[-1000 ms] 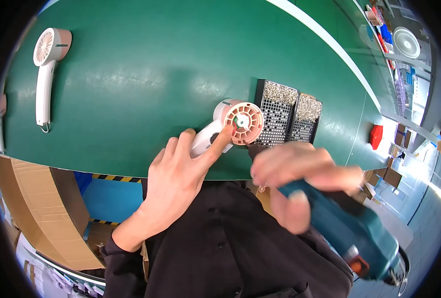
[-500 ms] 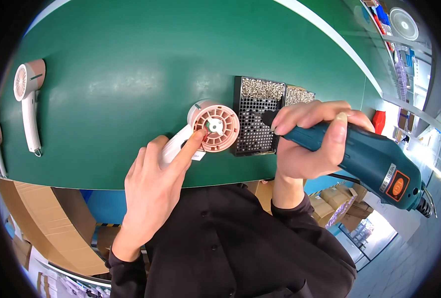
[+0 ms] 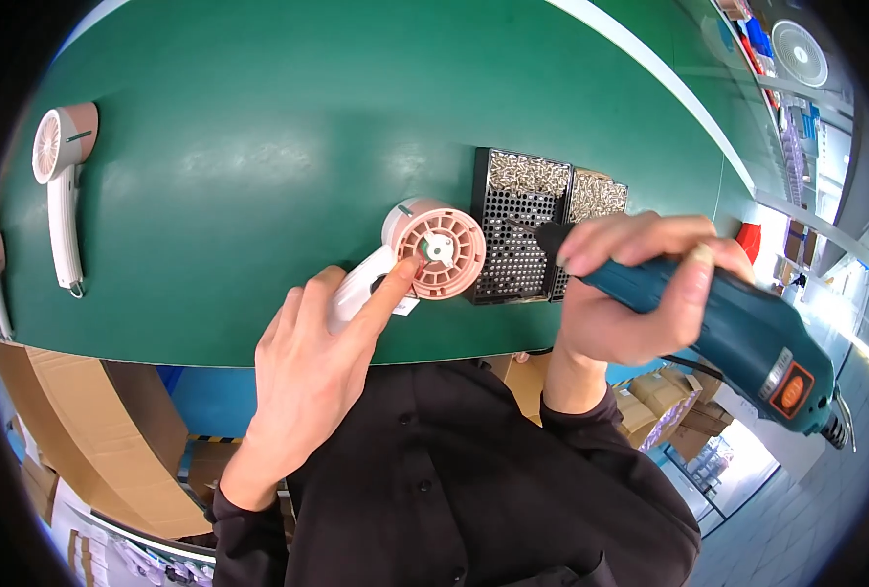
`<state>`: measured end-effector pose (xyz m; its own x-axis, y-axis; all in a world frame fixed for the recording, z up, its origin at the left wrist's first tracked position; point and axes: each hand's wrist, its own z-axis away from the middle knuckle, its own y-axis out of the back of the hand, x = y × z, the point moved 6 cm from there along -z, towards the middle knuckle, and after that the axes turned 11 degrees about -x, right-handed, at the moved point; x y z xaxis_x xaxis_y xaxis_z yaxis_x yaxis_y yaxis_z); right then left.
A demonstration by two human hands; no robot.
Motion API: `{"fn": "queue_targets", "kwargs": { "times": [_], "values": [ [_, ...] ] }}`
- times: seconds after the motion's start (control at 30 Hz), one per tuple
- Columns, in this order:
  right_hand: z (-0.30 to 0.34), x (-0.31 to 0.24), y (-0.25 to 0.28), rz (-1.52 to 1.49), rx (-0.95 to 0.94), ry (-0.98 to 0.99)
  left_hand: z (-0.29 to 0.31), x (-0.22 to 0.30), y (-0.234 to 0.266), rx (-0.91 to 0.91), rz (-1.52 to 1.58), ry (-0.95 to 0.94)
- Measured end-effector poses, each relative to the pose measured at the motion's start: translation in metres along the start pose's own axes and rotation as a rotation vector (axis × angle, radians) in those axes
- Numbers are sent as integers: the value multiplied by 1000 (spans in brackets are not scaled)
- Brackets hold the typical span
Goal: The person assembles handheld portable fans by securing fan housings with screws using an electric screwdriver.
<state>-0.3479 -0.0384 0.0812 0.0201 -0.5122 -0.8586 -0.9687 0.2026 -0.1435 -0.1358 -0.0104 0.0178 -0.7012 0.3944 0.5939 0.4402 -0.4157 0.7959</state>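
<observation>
My left hand (image 3: 322,357) is closed around the white handle of a small handheld fan (image 3: 446,227) with a pink round head. Its index finger presses at the edge of the open grille, where a bit of red wire shows beside the pale hub. In my right hand (image 3: 640,284) is a teal electric screwdriver (image 3: 762,338), its dark nose pointing left. The thin bit reaches over a black screw tray (image 3: 480,210) full of small holes, just right of the fan head. Whether the bit touches a screw, I cannot tell.
Loose silver screws (image 3: 530,176) fill the tray's far part, and a second screw box (image 3: 599,196) adjoins it. Another pink and white fan (image 3: 63,196) lies at the far left of the green table (image 3: 258,98). Cardboard boxes (image 3: 92,430) stand below the near edge.
The whole view has shifted slightly, so the table things appear a little further right. The screwdriver has drawn slightly right and nearer to me over the tray. Both grips are unchanged.
</observation>
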Motion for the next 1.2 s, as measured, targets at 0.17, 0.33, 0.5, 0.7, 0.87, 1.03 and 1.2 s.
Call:
{"fn": "queue_targets", "kwargs": {
  "times": [0.17, 0.33, 0.5, 0.7, 0.87, 1.03, 1.2],
  "values": [
    [-1, -39, -20, 7, -120, 83, 6, 9, -4, -71, -16, -41],
    [5, -46, -53, -7, -270, 81, 7, 9, -8, -23, -28, -56],
    [6, -38, -66, -37, -359, 52, 9, 6, -8, -18, -10, -50],
    [14, -15, -76, 155, -409, -119, 11, 3, -8, -25, 9, -61],
    [18, -8, -84, 72, -405, -121, 11, 3, -7, -37, 9, -88],
    [22, -4, -88, 44, -389, -80, 14, 4, -7, -4, -15, -97],
    [12, -5, -85, 33, -406, -108, 11, 6, -6, -21, -11, -74]
  ]
}}
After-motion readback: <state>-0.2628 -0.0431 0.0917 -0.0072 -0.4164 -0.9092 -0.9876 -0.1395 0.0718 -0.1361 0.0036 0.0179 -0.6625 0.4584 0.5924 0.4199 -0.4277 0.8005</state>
